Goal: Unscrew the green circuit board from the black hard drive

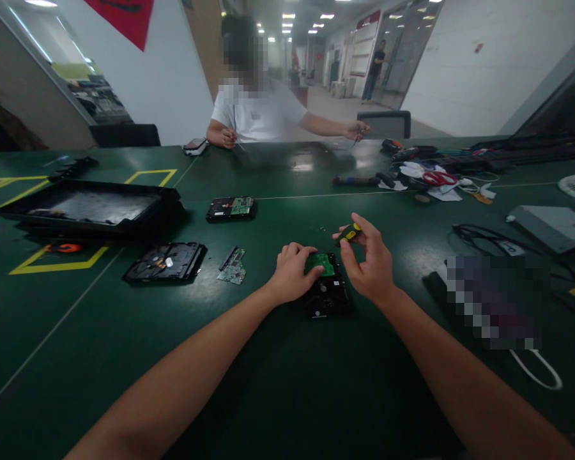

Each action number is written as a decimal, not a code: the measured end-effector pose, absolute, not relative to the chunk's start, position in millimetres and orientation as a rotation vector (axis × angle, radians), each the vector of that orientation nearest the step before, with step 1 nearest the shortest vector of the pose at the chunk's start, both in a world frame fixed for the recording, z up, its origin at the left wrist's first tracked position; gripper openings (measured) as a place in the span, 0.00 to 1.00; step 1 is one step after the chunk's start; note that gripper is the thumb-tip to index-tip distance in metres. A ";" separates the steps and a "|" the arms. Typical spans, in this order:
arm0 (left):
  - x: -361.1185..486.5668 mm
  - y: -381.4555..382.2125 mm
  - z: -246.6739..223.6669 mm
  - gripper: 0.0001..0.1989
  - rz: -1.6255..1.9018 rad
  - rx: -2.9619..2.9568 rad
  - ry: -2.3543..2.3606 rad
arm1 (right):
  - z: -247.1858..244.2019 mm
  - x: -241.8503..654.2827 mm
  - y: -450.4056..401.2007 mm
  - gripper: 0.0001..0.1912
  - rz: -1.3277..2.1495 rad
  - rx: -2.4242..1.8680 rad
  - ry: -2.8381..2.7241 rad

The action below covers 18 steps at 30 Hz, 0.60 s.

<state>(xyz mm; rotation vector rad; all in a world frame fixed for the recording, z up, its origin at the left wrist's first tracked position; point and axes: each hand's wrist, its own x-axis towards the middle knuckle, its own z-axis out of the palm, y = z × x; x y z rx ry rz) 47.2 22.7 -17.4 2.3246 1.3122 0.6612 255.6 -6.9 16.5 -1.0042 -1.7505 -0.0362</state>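
Note:
A black hard drive (328, 297) with a green circuit board (324, 263) lies on the green table in front of me. My left hand (297, 271) rests over its left side, thumb on the board and fingers around the far left edge. Just above and right of the drive, my right hand (368, 259) holds a black and yellow screwdriver (349, 234) between thumb and fingers. The screwdriver is tilted, and its tip cannot be made out. Tiny bits, perhaps screws, lie beyond the drive. To the left is a loose circuit board (232, 267).
Left lie an open drive casing (165, 262), another hard drive (230, 208) and black trays (91, 207). A person (259, 108) sits opposite. Right are cables (489, 235), a grey metal box (551, 227), a blurred-out object (496, 303) and red-handled scissors (438, 179).

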 end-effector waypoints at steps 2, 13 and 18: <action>47.1 22.9 -17.9 0.25 0.663 2.322 1.313 | 16.4 255.2 -7.7 0.32 -0.039 -1.017 -1.756; 48.0 22.7 -17.4 0.25 0.658 2.347 1.312 | 16.4 254.3 -5.7 0.32 -0.125 -1.033 -1.762; 47.9 22.1 -16.8 0.25 0.661 2.334 1.312 | 17.3 253.9 -6.4 0.32 -0.025 -1.021 -1.768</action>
